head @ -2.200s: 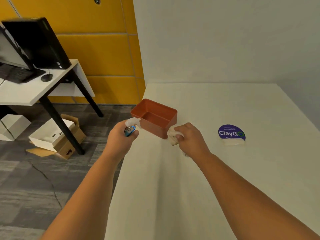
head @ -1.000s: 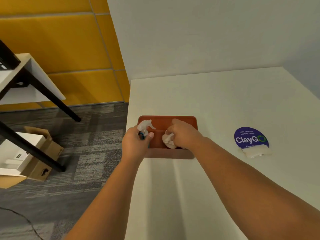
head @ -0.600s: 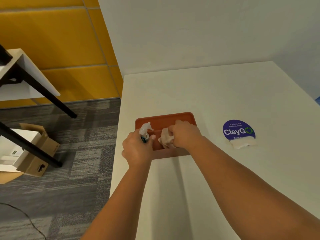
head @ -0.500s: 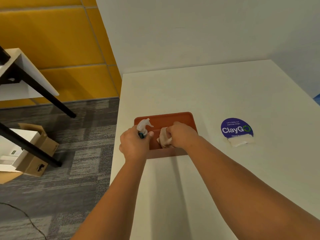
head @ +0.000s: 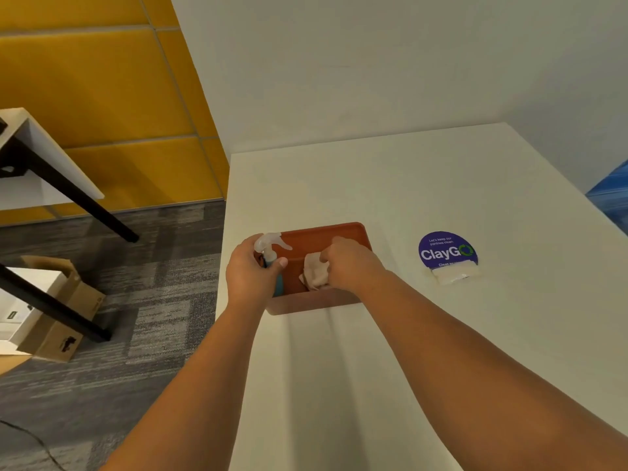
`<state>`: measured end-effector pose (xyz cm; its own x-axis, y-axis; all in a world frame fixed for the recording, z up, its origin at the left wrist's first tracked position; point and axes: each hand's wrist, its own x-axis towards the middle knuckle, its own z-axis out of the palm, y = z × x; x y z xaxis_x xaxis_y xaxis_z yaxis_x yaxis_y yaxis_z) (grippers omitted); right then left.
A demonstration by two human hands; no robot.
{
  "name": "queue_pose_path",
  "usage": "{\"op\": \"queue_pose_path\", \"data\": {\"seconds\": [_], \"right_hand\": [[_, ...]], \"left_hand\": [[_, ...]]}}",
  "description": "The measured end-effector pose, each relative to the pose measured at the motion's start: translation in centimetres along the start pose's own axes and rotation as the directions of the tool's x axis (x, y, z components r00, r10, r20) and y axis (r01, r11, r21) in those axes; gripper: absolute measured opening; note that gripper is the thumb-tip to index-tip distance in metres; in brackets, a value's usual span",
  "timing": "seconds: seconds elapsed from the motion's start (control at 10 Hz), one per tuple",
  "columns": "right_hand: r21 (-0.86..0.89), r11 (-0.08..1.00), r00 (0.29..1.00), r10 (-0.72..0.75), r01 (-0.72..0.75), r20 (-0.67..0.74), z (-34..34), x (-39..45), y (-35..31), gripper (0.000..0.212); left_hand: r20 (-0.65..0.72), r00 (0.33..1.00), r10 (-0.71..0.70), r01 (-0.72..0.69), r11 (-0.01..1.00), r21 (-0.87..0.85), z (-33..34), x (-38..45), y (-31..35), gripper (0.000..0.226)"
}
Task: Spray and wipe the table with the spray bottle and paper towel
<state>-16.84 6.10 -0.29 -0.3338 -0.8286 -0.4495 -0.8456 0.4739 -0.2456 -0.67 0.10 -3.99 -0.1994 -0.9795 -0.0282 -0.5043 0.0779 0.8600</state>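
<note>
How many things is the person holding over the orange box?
2. The clear-topped blue spray bottle is gripped in the left hand over the rectangular orange plastic box's left side. The crumpled white paper towel is held by the right hand, just right of it.

purple ClayGo sticker (head: 448, 250) | cardboard boxes (head: 56, 321) on carpet | yellow wall panels (head: 102, 96)

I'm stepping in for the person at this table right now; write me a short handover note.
Left hand grips the spray bottle, lowered into the orange bin.
Right hand holds the crumpled paper towel inside the same bin.
Whether the table has been sprayed and wiped cannot be told from this view.
Left: check the surface, then either let both go in the bin or lift them out.
</note>
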Motion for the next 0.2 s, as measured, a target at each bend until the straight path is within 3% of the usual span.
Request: {"op": "queue_pose_path", "data": {"seconds": [0.1,0.2], "right_hand": [[-0.087,0.980,0.953,-0.195,0.179,-0.233,0.5,-1.6,0.9,0.033],[-0.097,0.969,0.897,-0.248,0.228,-0.366,1.1,-3.0,1.4,0.029]], "left_hand": [[0.020,0.999,-0.031,0.032,0.999,-0.028,-0.5,-0.1,0.3,0.076],[0.036,0.996,-0.076,0.079,0.994,-0.070,-1.4,-0.8,0.8,0.084]]}}
